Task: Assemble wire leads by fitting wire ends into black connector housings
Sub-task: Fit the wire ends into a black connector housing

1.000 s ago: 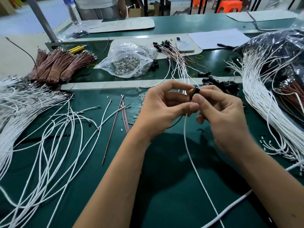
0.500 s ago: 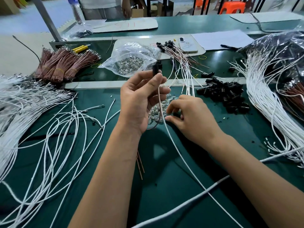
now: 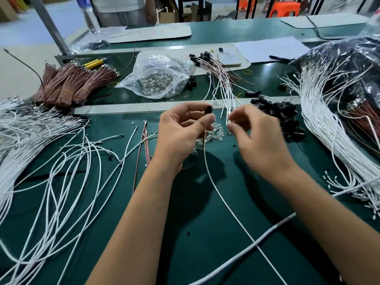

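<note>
The left hand (image 3: pixel 181 136) pinches a black housing (image 3: pixel 209 109) between thumb and forefinger above the green table (image 3: pixel 205 243), and a white wire (image 3: pixel 222 194) hangs from it down across the table toward the near edge. The right hand (image 3: pixel 257 138) is just beside it, blurred, with its fingertips (image 3: pixel 230 125) pinched on something small and pale that I cannot identify. A pile of black housings (image 3: pixel 281 114) lies near behind the right hand, and loose white wires (image 3: pixel 61 161) spread at the left.

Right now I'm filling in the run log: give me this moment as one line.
left hand: pinches black connector housing with wire | right hand: blurred, fingertips pinched, contents unclear | housing pile: behind right hand
</note>
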`<action>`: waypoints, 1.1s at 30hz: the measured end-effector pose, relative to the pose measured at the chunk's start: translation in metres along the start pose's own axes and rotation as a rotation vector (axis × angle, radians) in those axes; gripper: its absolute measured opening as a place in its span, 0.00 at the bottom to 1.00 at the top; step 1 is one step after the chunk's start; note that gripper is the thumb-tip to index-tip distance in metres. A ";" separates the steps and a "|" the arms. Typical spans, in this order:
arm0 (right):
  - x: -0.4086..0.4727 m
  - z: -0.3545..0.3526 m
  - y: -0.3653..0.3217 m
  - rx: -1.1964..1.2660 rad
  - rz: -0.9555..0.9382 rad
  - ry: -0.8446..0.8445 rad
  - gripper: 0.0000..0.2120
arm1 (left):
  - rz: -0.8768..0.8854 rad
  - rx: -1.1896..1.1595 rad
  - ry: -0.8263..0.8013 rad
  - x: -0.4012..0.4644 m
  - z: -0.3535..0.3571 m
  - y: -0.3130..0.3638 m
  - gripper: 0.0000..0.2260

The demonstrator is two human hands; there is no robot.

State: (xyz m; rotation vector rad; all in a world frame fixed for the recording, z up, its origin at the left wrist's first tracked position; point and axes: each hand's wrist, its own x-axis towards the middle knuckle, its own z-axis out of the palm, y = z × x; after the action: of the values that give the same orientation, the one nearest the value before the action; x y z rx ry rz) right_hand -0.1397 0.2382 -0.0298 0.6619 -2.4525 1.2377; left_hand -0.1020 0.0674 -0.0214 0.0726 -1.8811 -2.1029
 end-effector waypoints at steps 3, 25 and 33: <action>-0.003 -0.014 0.012 0.246 0.048 0.040 0.08 | 0.032 0.068 -0.066 -0.001 0.004 -0.004 0.10; -0.021 -0.017 0.001 0.402 -0.101 0.128 0.02 | 0.111 0.101 -0.246 -0.001 0.008 -0.012 0.10; -0.020 -0.016 0.003 0.509 -0.061 0.186 0.04 | 0.111 0.039 -0.237 -0.003 0.010 -0.010 0.09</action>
State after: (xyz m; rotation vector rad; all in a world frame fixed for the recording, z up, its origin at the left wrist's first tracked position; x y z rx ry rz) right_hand -0.1238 0.2581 -0.0322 0.6996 -1.9598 1.8275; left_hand -0.1038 0.0786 -0.0300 -0.2783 -2.0065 -2.0762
